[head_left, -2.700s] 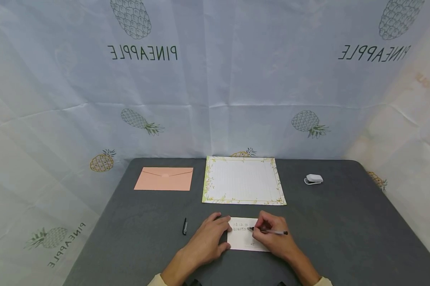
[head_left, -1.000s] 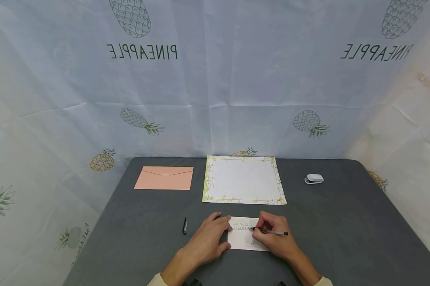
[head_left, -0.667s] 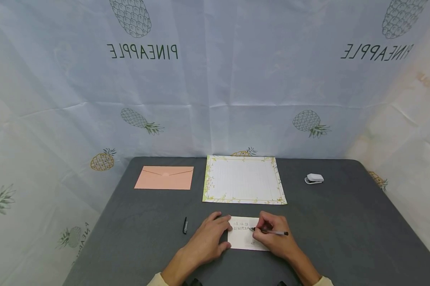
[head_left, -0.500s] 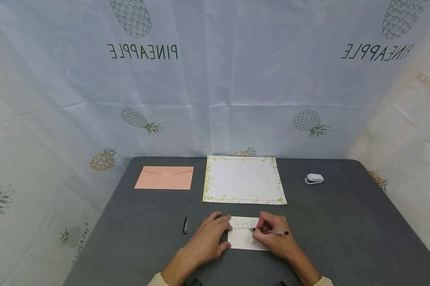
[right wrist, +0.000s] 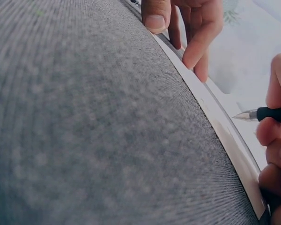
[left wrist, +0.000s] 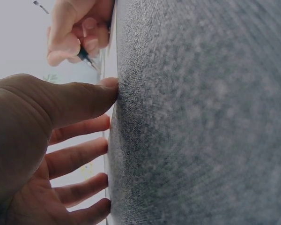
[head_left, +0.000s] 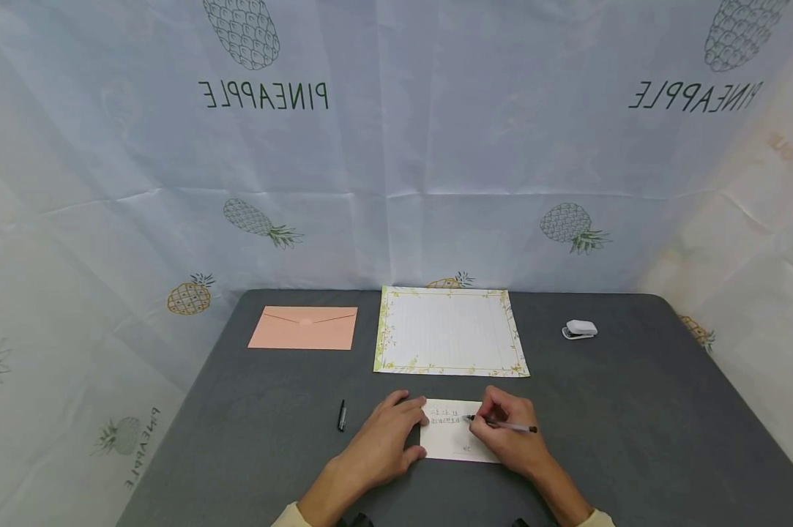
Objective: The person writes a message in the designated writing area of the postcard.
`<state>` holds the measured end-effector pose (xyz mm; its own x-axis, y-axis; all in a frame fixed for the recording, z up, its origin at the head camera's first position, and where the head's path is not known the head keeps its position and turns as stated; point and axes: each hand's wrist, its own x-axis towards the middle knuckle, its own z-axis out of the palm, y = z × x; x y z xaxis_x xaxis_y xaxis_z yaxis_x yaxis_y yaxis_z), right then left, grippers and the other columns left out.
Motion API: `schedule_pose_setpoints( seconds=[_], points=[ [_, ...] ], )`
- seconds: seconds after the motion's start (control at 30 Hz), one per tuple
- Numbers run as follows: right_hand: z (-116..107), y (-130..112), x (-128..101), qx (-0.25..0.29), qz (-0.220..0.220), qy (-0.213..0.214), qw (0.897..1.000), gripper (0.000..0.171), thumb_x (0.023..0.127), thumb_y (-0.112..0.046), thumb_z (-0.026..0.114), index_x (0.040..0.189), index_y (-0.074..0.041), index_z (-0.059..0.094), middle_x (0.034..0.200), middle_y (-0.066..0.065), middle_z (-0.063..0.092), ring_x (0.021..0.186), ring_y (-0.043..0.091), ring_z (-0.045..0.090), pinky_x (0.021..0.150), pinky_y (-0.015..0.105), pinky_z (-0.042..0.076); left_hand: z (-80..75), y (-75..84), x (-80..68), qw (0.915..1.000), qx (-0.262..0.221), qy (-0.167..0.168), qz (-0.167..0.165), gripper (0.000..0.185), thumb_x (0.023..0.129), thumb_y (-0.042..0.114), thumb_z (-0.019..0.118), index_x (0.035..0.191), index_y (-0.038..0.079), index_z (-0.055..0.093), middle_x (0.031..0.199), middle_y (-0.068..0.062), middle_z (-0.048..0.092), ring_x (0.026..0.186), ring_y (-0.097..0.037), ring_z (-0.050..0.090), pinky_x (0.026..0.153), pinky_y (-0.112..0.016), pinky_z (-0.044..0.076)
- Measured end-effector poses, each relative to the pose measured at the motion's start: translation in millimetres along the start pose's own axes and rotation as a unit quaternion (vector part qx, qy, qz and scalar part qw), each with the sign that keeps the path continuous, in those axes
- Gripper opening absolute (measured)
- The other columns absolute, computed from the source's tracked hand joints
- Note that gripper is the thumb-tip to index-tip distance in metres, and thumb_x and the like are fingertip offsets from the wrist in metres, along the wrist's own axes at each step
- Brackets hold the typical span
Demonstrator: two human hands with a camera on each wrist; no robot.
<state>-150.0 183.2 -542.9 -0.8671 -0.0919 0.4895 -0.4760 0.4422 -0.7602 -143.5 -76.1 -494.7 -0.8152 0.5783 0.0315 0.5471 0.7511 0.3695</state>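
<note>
A small white card (head_left: 449, 439) with handwritten lines lies on the dark grey table in front of the person. The right hand (head_left: 509, 432) pinches a pen (head_left: 518, 427) near its tip, and its side rests over the card's right part. In the right wrist view the pen's metal tip (right wrist: 246, 115) points toward the card and stands slightly off its surface. Fingers spread, the left hand (head_left: 383, 443) holds down the card's left edge with thumb and fingertips. A black pen cap (head_left: 341, 416) lies on the table left of this hand.
Behind the card lies a larger lined sheet (head_left: 449, 329) with a floral border. A pink envelope (head_left: 304, 328) is at the back left, and a small white stapler (head_left: 579, 329) at the back right. A pineapple-print curtain (head_left: 396, 146) hangs behind the table (head_left: 607, 424).
The right hand with the pen has shifted slightly right and up across the card, and a little more writing shows. The left hand stays where it was.
</note>
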Motion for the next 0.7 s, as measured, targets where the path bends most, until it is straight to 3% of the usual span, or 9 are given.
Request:
schedule_pose_setpoints(
  seconds=[0.7],
  points=[
    [-3.8,-1.7,0.4,0.005,0.019,-0.027,0.999,0.043,0.071,0.011,0.076,0.075,-0.029,0.060,0.065,-0.015,0.055,0.058,-0.003,0.046,0.047,0.017,0.036,1.0,-1.0,0.4,1.0000,-0.001,-0.001,0.000,0.034,0.089,0.026,0.093,0.118,0.016,0.079,0.152,-0.002,0.069,0.147,-0.031,0.058,0.126,-0.049,0.049]
  ],
)
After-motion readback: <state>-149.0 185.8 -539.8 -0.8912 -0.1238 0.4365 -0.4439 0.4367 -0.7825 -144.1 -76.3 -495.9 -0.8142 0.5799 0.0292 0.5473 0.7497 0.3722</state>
